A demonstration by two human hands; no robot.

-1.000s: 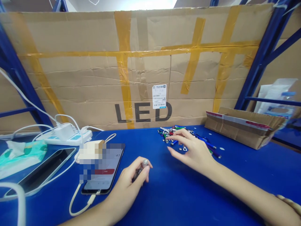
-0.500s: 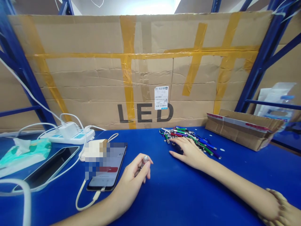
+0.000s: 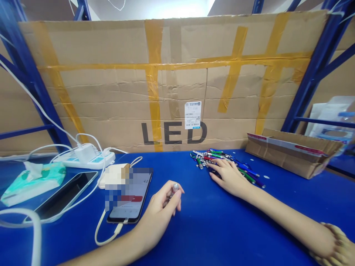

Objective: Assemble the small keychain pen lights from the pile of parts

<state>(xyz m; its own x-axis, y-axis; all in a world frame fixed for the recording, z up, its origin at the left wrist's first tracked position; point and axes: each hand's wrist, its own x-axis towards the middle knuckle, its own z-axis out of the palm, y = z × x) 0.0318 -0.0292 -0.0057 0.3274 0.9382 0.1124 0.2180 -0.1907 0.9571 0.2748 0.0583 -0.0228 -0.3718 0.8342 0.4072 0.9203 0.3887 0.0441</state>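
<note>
Left hand (image 3: 159, 207): grip closed round a small silver-tipped torch (image 3: 174, 187). Right hand (image 3: 229, 177), at two o'clock, rests on the pile of coloured metal keychain torches (image 3: 212, 155), its grip hidden. Singling one out needs a fingertip pinch.

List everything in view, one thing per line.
cardboard sheet: one, brown with yellow tape, upright behind the table
table: one, blue, underneath everything
cardboard box: one, brown, back right
keychain torches: a pile, mixed colours, centre back
phone: one, lit screen, beside left hand
tablet: one, dark, far left
power strip: one, white, back left
tissue pack: one, green, far left
left hand: holds small torch
right hand: rests on the keychain torches
</note>
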